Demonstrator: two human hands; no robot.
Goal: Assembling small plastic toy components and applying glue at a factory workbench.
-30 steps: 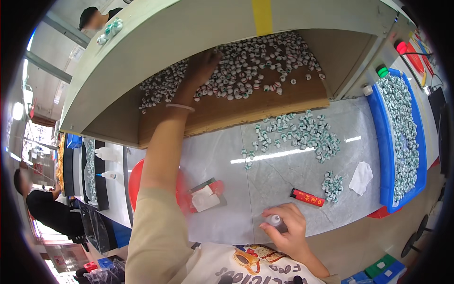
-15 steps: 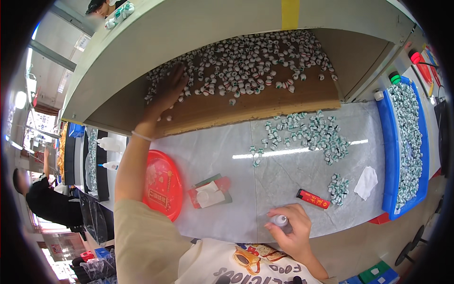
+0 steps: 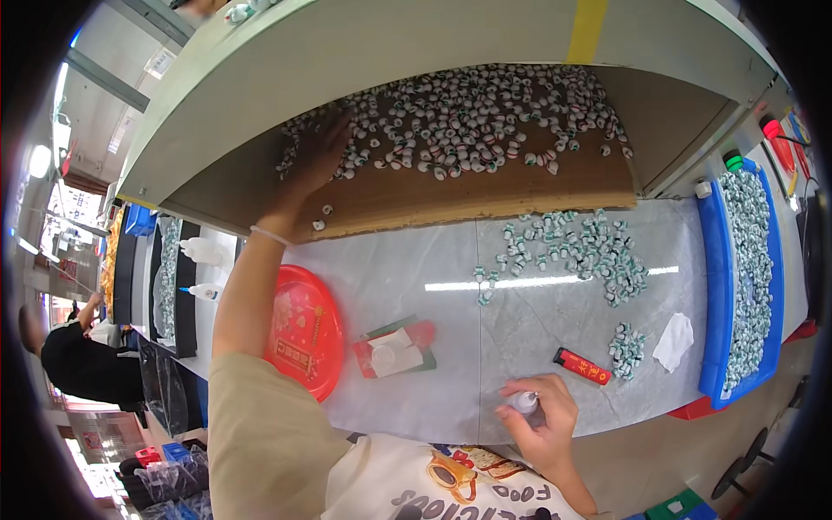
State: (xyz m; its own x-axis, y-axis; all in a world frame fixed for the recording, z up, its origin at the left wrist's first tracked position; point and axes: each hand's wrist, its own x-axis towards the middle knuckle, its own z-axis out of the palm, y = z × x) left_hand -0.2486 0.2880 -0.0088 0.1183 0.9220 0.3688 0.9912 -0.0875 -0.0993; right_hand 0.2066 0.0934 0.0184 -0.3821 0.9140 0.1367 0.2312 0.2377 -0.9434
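Observation:
My left hand [image 3: 327,147] reaches into a shelf compartment, fingers stretched out over a spread of small round white pieces [image 3: 451,130] with red and green marks. Shadow partly hides its fingertips, and I see nothing held in it. Low over the table, my right hand [image 3: 546,420] grips a small translucent bottle [image 3: 523,401], its pale tip pointing up. Near that hand lie a red lighter-shaped stick [image 3: 582,366] and a small heap of green-and-white pieces [image 3: 627,351]. More green-and-white pieces [image 3: 598,251] are scattered farther back on the grey tabletop.
A round red lid or tray [image 3: 303,338] lies beneath my left forearm, beside a red-and-green card with white paper [image 3: 394,351]. Crumpled white tissue [image 3: 673,342] is at right, before a blue bin [image 3: 718,286] full of pieces. The shelf's front board [image 3: 451,52] overhangs the compartment.
The view has shifted slightly, so the table and shelf sit a little farther right. My left hand still lies among the white pieces, and my right hand keeps the bottle.

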